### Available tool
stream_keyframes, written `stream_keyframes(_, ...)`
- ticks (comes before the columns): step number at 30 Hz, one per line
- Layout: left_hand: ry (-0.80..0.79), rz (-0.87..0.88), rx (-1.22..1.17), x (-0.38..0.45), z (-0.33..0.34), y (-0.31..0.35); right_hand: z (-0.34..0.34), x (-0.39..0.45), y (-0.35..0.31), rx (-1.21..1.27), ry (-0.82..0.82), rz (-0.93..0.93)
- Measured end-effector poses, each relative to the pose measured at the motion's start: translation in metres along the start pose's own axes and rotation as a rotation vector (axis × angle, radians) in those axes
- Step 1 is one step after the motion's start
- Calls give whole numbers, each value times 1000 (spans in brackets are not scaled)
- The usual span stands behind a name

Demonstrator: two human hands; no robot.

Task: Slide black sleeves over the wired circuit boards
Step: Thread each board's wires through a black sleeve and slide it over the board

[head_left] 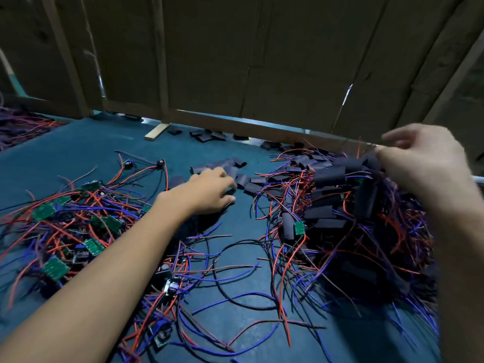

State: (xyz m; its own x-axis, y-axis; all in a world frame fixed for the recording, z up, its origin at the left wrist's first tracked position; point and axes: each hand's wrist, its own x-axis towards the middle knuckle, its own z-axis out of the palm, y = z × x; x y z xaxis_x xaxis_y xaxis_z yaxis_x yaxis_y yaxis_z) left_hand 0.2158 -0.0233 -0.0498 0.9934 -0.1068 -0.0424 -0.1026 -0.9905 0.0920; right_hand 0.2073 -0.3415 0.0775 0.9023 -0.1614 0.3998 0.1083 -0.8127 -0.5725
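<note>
1. Nearest the camera: loose red, blue and black wires (235,297) sprawl across the teal table mat (78,153), with the person's left forearm crossing over them from the lower left.
2. Left hand (209,191) reaches to mid-table, palm down, fingers curled at the near edge of a scatter of empty black sleeves (230,166). Fingertips touch or nearly touch one sleeve; whether they grasp it cannot be told.
3. Right hand (419,163) is raised over the far top of the right-hand pile, fingers bent loosely; motion blur hides whether the fingertips hold anything.
4. Sleeved boards (337,195): a heaped pile on the right, black sleeves over boards, wire tails fanning outward. One green board end (299,227) sticks out of its sleeve on the pile's left side.
5. Bare green circuit boards (55,268) with wires attached lie tangled on the left, beside the left forearm.
6. More empty sleeves (207,136) lie along the far edge of the mat, near a wooden strip (157,132).
7. Cardboard panels (235,61) in a wooden frame stand behind the mat.
</note>
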Motion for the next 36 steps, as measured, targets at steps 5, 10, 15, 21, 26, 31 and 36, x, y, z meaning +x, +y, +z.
stream_keyframes(5,165,-84,-116,2,3,0,29,-39,-54,166,-94,-482)
stream_keyframes(10,-44,-48,58,4,10,-2,107,-113,-80,-104,-1041,-769)
stream_keyframes(15,114,20,20,4,-3,-5,120,-105,-67,-116,-1043,-713)
stream_keyframes(21,2,-179,-166,0,-18,-18,82,-71,-56,-438,-854,-678)
stream_keyframes(26,-73,-243,-198,-1,-24,-25,94,-103,-79,-90,-918,-897)
stream_keyframes(31,-145,-217,-147,-5,-26,-28,99,-105,-76,-146,-968,-855)
stream_keyframes(36,-31,-137,-284,-15,-44,-31,56,-62,-64,328,-881,-549)
